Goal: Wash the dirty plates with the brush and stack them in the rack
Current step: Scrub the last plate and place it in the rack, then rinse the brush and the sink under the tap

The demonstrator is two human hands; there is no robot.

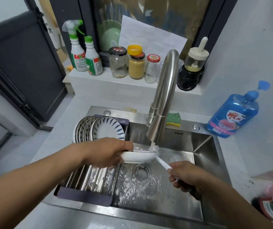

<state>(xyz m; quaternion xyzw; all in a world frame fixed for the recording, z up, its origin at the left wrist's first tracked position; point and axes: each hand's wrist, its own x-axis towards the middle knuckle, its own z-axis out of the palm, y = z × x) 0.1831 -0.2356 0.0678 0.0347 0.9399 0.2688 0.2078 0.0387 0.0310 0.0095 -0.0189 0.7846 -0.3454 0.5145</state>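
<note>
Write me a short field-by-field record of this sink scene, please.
left hand: grips white shallow plate under the tap
right hand: grips white-necked dark-handled brush, tip at the plate's rim
curved steel faucet: running
steel bar rack: across the left side of the steel sink
row of round plates: standing on edge at the rack's far end
blue soap bottle: right counter

Brushed steel sink (pixel 203 146), glossy plate (pixel 137 158)

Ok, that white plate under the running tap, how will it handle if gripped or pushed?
Probably slippery: water from the tap runs over the white plate. Likely stiff and breakable, as it looks ceramic. The left hand grips only one edge, so it may tilt if the brush pushes.
</note>
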